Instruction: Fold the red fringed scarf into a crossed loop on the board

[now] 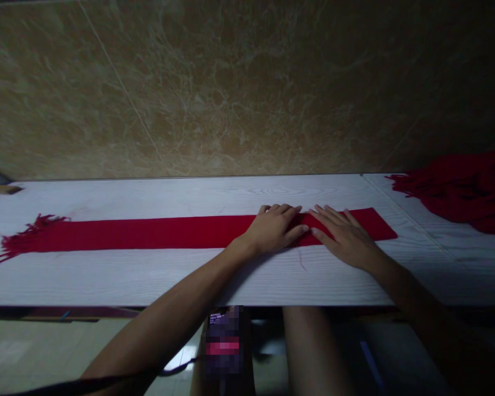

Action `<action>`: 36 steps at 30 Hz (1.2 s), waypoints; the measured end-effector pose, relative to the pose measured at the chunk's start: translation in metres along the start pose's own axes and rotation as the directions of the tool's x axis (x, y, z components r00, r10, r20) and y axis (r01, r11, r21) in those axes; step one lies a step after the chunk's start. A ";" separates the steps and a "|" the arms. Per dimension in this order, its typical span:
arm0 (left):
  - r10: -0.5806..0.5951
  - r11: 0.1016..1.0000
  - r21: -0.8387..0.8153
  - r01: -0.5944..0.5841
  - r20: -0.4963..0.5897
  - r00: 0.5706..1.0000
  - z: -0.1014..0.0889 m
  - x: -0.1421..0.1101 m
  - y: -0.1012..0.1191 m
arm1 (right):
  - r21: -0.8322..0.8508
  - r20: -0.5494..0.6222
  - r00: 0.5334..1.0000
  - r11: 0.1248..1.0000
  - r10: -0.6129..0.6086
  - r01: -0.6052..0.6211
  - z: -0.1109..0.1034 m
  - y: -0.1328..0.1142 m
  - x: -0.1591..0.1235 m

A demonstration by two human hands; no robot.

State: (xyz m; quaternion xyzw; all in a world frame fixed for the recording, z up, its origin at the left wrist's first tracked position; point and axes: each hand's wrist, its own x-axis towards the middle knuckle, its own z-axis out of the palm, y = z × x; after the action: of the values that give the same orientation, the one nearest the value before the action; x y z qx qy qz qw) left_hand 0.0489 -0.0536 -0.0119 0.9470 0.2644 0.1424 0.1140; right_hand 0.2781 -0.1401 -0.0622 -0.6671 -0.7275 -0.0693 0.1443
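2 hands point(274, 228) spread on red scarf point(148, 234), red heap point(470, 192) at right, wall point(231, 93) behind

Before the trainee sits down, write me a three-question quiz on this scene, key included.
1. Multiple choice: where does the flat red strip show its fringe? A: at its right end, as pictured. B: at its left end. C: at both ends.
2. True or false: the left hand and the right hand both rest on the strip.
3. Fill in: on the white tabletop, the heaped red fabric lies toward the picture's ____ edge.

Key: 1. B; 2. True; 3. right.
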 end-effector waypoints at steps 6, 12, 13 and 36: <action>-0.070 0.997 -0.049 0.067 -0.069 0.995 0.003 0.007 -0.011 | 0.030 -0.025 1.000 1.000 -0.001 0.001 0.000 0.000 0.000; -0.043 0.998 -0.046 0.040 -0.070 0.997 0.005 0.008 -0.015 | 0.090 -0.066 0.998 0.996 0.002 0.004 -0.002 0.002 0.000; -0.046 0.998 -0.042 0.043 -0.071 0.996 0.004 0.008 -0.015 | 0.097 -0.069 0.998 0.995 0.000 0.006 -0.003 0.002 0.001; -0.117 0.993 -0.008 0.116 -0.078 0.990 0.002 0.014 -0.020 | -0.018 -0.009 0.950 0.949 0.313 -0.314 -0.041 0.063 0.027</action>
State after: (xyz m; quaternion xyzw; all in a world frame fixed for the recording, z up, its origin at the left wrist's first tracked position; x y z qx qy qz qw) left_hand 0.0512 -0.0294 -0.0166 0.9235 0.3233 0.1728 0.1134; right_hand 0.3439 -0.1203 -0.0211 -0.7753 -0.6112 -0.0548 0.1493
